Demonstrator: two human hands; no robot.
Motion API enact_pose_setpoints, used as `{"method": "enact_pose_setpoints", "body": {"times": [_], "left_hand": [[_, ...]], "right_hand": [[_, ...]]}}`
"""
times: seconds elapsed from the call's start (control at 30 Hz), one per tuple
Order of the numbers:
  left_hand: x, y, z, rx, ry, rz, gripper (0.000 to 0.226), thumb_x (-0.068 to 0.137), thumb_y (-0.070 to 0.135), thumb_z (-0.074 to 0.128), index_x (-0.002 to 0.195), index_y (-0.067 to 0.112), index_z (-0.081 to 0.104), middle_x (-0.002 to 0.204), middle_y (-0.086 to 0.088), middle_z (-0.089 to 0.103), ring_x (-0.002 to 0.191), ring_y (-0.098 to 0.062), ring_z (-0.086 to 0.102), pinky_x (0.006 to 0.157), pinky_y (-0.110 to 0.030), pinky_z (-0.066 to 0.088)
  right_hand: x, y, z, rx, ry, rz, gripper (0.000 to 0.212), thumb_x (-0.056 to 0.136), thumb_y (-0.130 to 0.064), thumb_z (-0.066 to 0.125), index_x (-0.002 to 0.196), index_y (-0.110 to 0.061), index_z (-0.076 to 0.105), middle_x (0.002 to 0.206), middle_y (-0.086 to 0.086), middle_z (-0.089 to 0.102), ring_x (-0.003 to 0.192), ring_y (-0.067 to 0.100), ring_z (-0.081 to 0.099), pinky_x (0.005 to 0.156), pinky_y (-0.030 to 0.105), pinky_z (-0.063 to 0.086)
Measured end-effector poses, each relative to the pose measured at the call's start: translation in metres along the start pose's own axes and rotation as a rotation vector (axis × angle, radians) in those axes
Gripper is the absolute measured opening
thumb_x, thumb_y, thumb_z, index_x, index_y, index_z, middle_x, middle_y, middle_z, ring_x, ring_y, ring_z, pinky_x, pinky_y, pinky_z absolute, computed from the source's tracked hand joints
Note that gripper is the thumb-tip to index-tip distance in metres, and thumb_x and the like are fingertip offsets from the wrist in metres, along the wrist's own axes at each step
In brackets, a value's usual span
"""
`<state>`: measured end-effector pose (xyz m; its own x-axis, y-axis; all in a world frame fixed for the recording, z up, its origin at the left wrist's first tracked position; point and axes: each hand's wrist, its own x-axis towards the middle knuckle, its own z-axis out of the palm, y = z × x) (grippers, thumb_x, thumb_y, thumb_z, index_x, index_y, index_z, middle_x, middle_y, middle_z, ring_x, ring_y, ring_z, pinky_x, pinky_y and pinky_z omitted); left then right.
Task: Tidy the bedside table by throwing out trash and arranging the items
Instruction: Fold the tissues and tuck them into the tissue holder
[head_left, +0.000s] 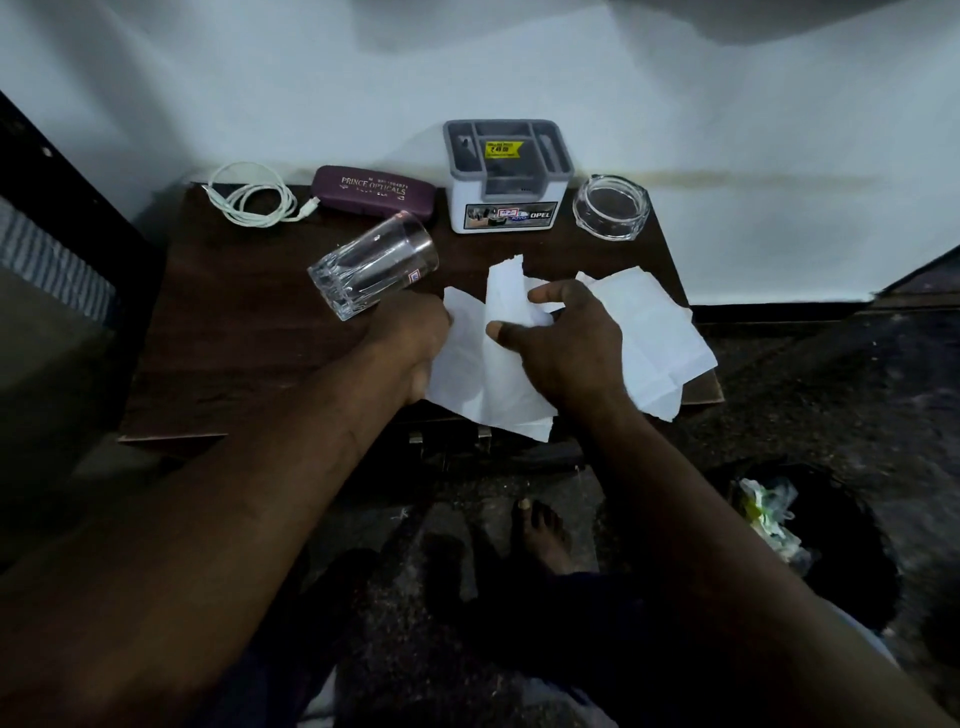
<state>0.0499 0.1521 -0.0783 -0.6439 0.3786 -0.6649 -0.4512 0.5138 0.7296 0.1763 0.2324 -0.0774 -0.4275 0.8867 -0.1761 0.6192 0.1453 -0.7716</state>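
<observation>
Both hands are closed on one white paper sheet (483, 374) near the front edge of the bedside table (234, 338). The left hand (410, 343) grips the sheet's left edge with its fingers curled under, out of view. The right hand (566, 348) grasps the sheet's right side, thumb and forefinger hooked into it a little apart, so the paper buckles and stands up between them. The sheet's long axis runs roughly from 12 to 6 o'clock, and its lower end hangs over the table's front edge.

A second sheet (660, 332) lies flat at 3 o'clock from the hands, partly under the right hand and reaching the table's right front corner.

At 11 o'clock from the hands a clear glass tumbler (371, 265) lies on its side, just beside the left hand. Its thick base points to 8 o'clock and its mouth to 2 o'clock. It has a small sticker near the rim, too small to read.

Along the wall a coiled white cable (249, 195) sits at the far left. Next comes a maroon spectacle case (374, 195) lettered "PRINCE OPTICALS". After it stands a white organiser box (506, 208) with a grey divided top, a yellow price sticker reading "49.00" and a front label reading "OPEL". A glass ashtray (610, 205) sits at the far right.

On the floor at 4 o'clock stands a dark bin (862, 561) with rubbish inside.
</observation>
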Motion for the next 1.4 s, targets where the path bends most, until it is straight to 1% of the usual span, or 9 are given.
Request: {"method": "enact_pose_setpoints", "body": {"times": [0.23,0.37,0.47,0.6,0.73,0.9,1.03,1.23,1.4], "left_hand": [[-0.003,0.0,-0.005,-0.102,-0.087,0.013,0.032,0.097,0.035,0.068,0.121,0.014,0.069,0.117,-0.014,0.073,0.103,-0.03,0.071,0.096,-0.045,0.057],[-0.002,-0.002,-0.004,-0.034,-0.1,0.075,0.045,0.089,0.038,0.077,0.121,0.008,0.068,0.107,-0.012,0.076,0.095,-0.03,0.074,0.078,-0.037,0.06],[0.001,-0.007,-0.003,0.116,-0.056,0.175,0.043,0.085,0.027,0.08,0.117,0.001,0.067,0.111,-0.015,0.072,0.103,-0.03,0.07,0.085,-0.041,0.058],[0.002,-0.009,-0.001,0.165,0.026,0.272,0.031,0.084,0.022,0.077,0.105,0.01,0.059,0.096,-0.002,0.065,0.088,-0.017,0.062,0.067,-0.033,0.051],[0.0,-0.009,-0.001,0.215,0.072,0.403,0.037,0.084,0.027,0.076,0.111,0.019,0.052,0.09,0.005,0.057,0.08,-0.01,0.054,0.061,-0.027,0.039],[-0.001,-0.007,-0.002,0.33,0.044,0.468,0.027,0.091,0.045,0.07,0.09,0.023,0.054,0.086,0.005,0.06,0.077,-0.013,0.056,0.062,-0.03,0.04],[-0.003,-0.002,-0.006,0.383,-0.079,0.412,0.05,0.096,0.064,0.055,0.108,0.018,0.071,0.109,0.003,0.069,0.103,-0.019,0.063,0.087,-0.036,0.051],[-0.011,-0.002,-0.008,0.253,-0.183,0.221,0.069,0.085,0.076,0.06,0.127,0.022,0.068,0.123,0.006,0.067,0.105,-0.012,0.064,0.093,-0.035,0.052],[-0.01,-0.002,-0.008,0.217,-0.172,0.174,0.035,0.087,0.043,0.077,0.109,0.017,0.076,0.108,-0.003,0.076,0.099,-0.021,0.072,0.093,-0.041,0.058]], "right_hand": [[-0.001,0.005,0.013,-0.044,-0.06,0.034,0.064,0.075,-0.05,0.088,0.125,-0.028,0.056,0.102,-0.009,0.057,0.094,0.013,0.051,0.08,0.029,0.039],[-0.001,0.004,0.014,-0.055,-0.061,0.016,0.061,0.078,-0.05,0.086,0.125,-0.026,0.056,0.102,-0.006,0.062,0.094,0.013,0.054,0.077,0.027,0.039],[-0.001,-0.001,0.013,-0.041,-0.088,0.016,0.049,0.08,-0.049,0.085,0.114,-0.031,0.055,0.095,-0.012,0.062,0.086,0.008,0.058,0.065,0.015,0.04],[-0.002,-0.003,0.013,-0.022,-0.14,0.028,0.038,0.081,-0.036,0.086,0.108,-0.031,0.06,0.101,0.002,0.075,0.092,0.024,0.072,0.085,0.043,0.061],[0.0,0.0,0.011,-0.04,-0.106,0.006,0.036,0.079,-0.033,0.087,0.103,-0.034,0.061,0.091,-0.006,0.072,0.073,0.002,0.064,0.062,0.019,0.046],[0.001,0.0,0.009,-0.034,-0.072,0.02,0.041,0.074,-0.042,0.09,0.099,-0.033,0.059,0.088,-0.012,0.067,0.079,0.003,0.059,0.06,0.016,0.035],[0.0,-0.002,0.01,0.019,-0.056,0.046,0.044,0.072,-0.051,0.09,0.098,-0.029,0.062,0.094,-0.01,0.07,0.087,0.01,0.066,0.062,0.018,0.04],[-0.004,-0.002,0.018,0.051,-0.05,0.06,0.048,0.067,-0.061,0.089,0.088,-0.028,0.062,0.085,-0.011,0.07,0.084,0.009,0.067,0.075,0.034,0.055],[-0.004,0.0,0.022,-0.007,-0.06,0.03,0.049,0.071,-0.058,0.088,0.097,-0.028,0.059,0.096,-0.01,0.065,0.094,0.014,0.063,0.075,0.028,0.049]]}}
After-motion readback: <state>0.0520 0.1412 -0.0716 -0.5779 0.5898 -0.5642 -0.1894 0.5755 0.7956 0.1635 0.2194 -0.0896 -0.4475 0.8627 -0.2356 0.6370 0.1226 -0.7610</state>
